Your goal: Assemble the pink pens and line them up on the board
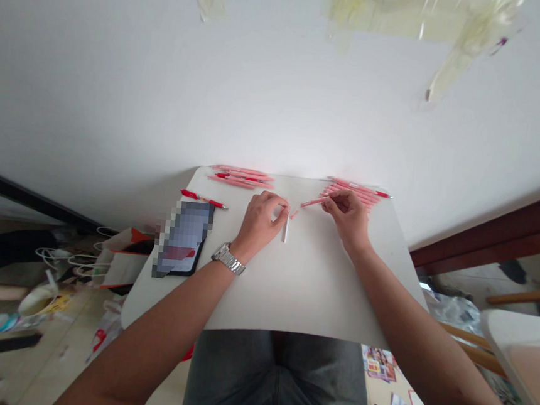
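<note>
My left hand, with a metal watch on the wrist, is closed around a small white tube-like pen part that points down toward me. My right hand pinches a pink pen barrel whose tip points left toward the left hand. A tiny pink piece lies on the white table between the hands. A pile of pink pens lies just behind my right hand, and another pile sits at the far left of the table.
A single red pen lies left of my left hand, above a phone at the table's left edge. The table stands against a white wall. Bags and clutter cover the floor at left; a wooden chair stands at right.
</note>
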Demonstrator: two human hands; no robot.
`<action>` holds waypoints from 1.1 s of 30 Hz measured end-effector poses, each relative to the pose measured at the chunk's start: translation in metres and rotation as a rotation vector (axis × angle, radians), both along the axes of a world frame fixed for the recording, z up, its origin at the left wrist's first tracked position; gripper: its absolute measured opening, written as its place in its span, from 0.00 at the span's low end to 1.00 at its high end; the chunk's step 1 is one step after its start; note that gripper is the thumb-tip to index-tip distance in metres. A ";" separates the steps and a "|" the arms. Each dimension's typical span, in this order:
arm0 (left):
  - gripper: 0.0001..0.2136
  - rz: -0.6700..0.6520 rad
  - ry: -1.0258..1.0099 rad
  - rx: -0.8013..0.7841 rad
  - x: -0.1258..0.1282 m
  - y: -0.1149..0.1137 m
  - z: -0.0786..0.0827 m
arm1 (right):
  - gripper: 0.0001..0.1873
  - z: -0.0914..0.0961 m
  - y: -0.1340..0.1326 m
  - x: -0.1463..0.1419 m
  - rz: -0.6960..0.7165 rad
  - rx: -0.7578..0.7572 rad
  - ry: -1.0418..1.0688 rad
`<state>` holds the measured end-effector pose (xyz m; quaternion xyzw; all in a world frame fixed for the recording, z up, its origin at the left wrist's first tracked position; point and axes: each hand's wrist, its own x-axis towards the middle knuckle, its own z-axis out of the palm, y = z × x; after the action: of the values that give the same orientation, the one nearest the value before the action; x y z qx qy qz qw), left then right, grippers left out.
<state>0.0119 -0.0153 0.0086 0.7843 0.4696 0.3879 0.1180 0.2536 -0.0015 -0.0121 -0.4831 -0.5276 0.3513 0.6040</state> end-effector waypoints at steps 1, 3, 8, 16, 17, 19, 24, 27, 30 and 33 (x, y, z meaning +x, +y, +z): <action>0.03 -0.002 -0.002 0.001 0.000 0.000 0.000 | 0.18 0.000 0.000 0.000 0.003 0.006 -0.020; 0.03 0.001 -0.008 0.001 0.000 0.000 0.000 | 0.18 0.000 0.000 0.000 0.011 0.012 -0.066; 0.03 0.012 -0.020 -0.009 0.000 0.000 0.000 | 0.16 0.003 -0.003 -0.001 0.036 -0.014 -0.178; 0.03 0.012 -0.012 -0.001 -0.001 0.000 0.000 | 0.06 0.007 -0.009 -0.001 0.028 0.029 -0.410; 0.03 0.010 -0.010 -0.004 -0.001 0.000 0.000 | 0.05 0.007 -0.010 -0.001 0.025 0.040 -0.450; 0.03 0.016 -0.006 -0.011 0.000 0.000 0.001 | 0.03 0.008 -0.011 0.000 0.019 0.060 -0.532; 0.03 0.026 -0.008 -0.010 0.000 0.000 0.000 | 0.03 0.013 -0.013 0.001 0.010 0.076 -0.707; 0.03 0.028 -0.009 -0.009 0.000 0.001 -0.001 | 0.04 0.017 -0.016 0.000 0.008 0.080 -0.772; 0.03 0.029 -0.011 -0.001 0.000 0.001 -0.002 | 0.04 0.017 -0.017 -0.001 -0.008 0.078 -0.818; 0.03 0.032 -0.011 -0.004 0.000 0.001 -0.002 | 0.04 0.014 -0.016 -0.001 -0.016 0.082 -0.845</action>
<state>0.0118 -0.0141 0.0062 0.7744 0.4821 0.3931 0.1159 0.2529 -0.0176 0.0023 -0.5640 -0.7388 0.0964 0.3560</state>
